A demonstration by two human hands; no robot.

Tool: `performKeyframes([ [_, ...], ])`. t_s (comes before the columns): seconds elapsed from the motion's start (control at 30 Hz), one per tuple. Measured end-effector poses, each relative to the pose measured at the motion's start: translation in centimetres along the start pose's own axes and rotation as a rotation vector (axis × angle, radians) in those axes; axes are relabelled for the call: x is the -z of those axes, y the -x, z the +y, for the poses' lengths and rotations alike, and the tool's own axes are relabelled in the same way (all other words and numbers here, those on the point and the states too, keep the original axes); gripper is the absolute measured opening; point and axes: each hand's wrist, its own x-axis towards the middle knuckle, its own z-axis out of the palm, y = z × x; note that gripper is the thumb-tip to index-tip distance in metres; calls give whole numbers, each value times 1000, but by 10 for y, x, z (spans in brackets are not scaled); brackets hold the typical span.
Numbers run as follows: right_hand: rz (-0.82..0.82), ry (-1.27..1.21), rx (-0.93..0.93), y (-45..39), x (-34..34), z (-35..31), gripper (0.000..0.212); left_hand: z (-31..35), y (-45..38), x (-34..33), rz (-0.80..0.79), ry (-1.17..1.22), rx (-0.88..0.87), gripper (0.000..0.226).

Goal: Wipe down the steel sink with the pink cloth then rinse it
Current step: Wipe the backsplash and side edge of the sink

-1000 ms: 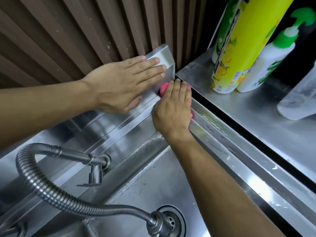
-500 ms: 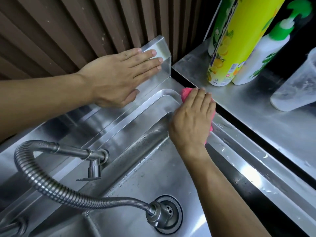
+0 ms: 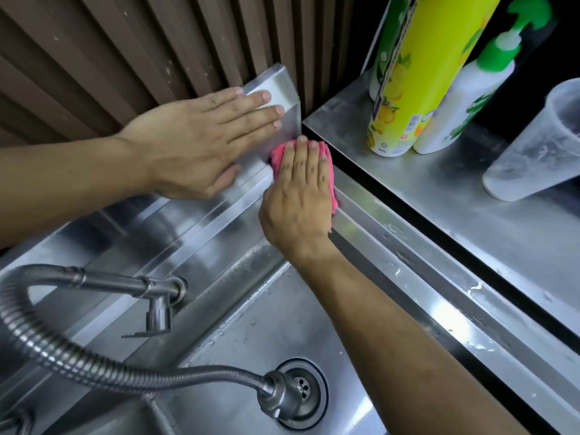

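My right hand [image 3: 299, 196] lies flat on the pink cloth [image 3: 277, 158], pressing it into the far right corner of the steel sink's rim [image 3: 392, 243]. Only the cloth's edges show around my fingers. My left hand [image 3: 201, 142] rests flat, fingers together, on the sink's raised steel backsplash [image 3: 282, 86] just left of the cloth. It holds nothing. The basin [image 3: 251, 337] lies below both hands, with the drain [image 3: 303, 392] at its bottom.
A flexible steel faucet hose [image 3: 78, 362] loops over the basin's left side, its nozzle above the drain. On the steel counter [image 3: 470, 215] to the right stand a yellow spray can [image 3: 417, 76], a white pump bottle [image 3: 464, 98] and a plastic cup [image 3: 539, 142]. Brown slatted wall behind.
My right hand slid the pink cloth from the right rim back into the far corner by the backsplash. My left hand stayed on the backsplash.
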Motion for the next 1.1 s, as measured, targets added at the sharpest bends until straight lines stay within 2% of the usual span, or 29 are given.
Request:
performKeyframes([
  [0.17, 3, -26, -61, -8, 2, 11, 70, 2, 0, 12, -99, -3, 1, 79],
  [0.27, 47, -55, -71, 21, 8, 30, 66, 3, -9, 26, -228, -225, -52, 82],
  [0.33, 105, -47, -115, 49, 10, 47, 65, 11, -29, 38, -252, -291, -117, 82],
  [0.4, 129, -46, -147, 66, 11, 56, 65, 24, -55, 47, -269, -108, -92, 72],
  [0.5, 57, -49, -131, 45, 16, 53, 66, 46, -81, 42, -405, 496, 157, 53],
  [0.57, 14, -58, -80, 18, 16, 45, 64, 63, -81, 28, -319, 746, 339, 53],
  [0.63, 7, -84, -36, 9, 15, 45, 64, 80, -77, 16, -231, 855, 444, 53],
  [0.77, 98, -117, -118, 79, 26, 70, 67, 104, -76, 1, -167, 1022, 545, 65],
  [0.9, 97, -78, -223, 136, 39, 92, 67, 125, -76, -7, -142, 884, 510, 67],
  [0.97, 62, -73, -225, 115, 38, 86, 64, 132, -73, -13, -95, 838, 537, 66],
  [1.1, 43, -83, -90, 67, 28, 75, 58, 133, -74, -19, -55, 814, 565, 62],
])
